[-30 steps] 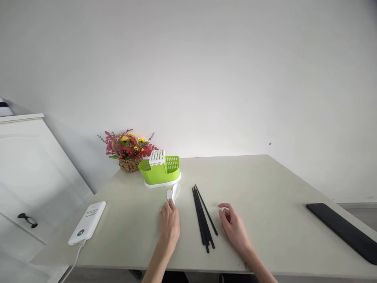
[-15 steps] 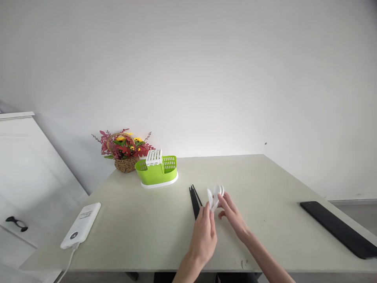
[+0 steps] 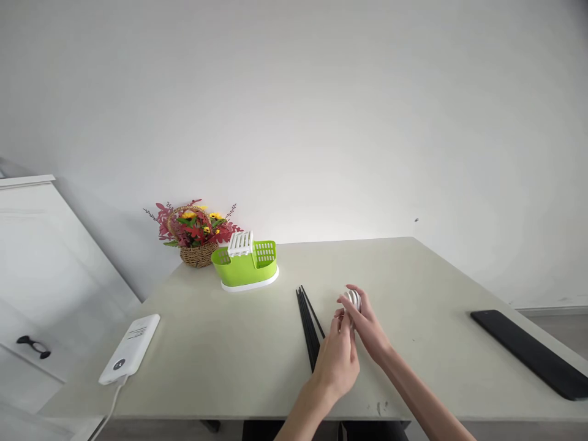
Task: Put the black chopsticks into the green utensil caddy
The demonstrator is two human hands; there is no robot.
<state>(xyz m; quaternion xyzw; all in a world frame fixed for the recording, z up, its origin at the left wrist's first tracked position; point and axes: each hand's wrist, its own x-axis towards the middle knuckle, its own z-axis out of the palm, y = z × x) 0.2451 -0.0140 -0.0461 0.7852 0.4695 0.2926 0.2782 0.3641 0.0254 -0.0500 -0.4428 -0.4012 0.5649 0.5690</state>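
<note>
Several white spoons [image 3: 353, 298] are bunched together just above the table, their bowls pointing away from me. My right hand [image 3: 366, 321] is closed around the bowl end. Lower down, my left hand [image 3: 339, 358] wraps the handles, which are mostly hidden behind its fingers. Black chopsticks [image 3: 307, 321] lie on the table just left of my left hand, fanned slightly apart at the far end; their near ends disappear behind that hand.
Farther back on the left stands a green cutlery caddy [image 3: 243, 272] with a white slatted top, beside a flower basket [image 3: 197, 254]. A white power bank [image 3: 131, 349] with a cable lies at left. A long black object [image 3: 528, 352] lies along the right edge.
Both hands have shifted a little to the right with the spoons. The spoons, spread apart before, are now gathered tightly together, and more of the chopsticks shows.
</note>
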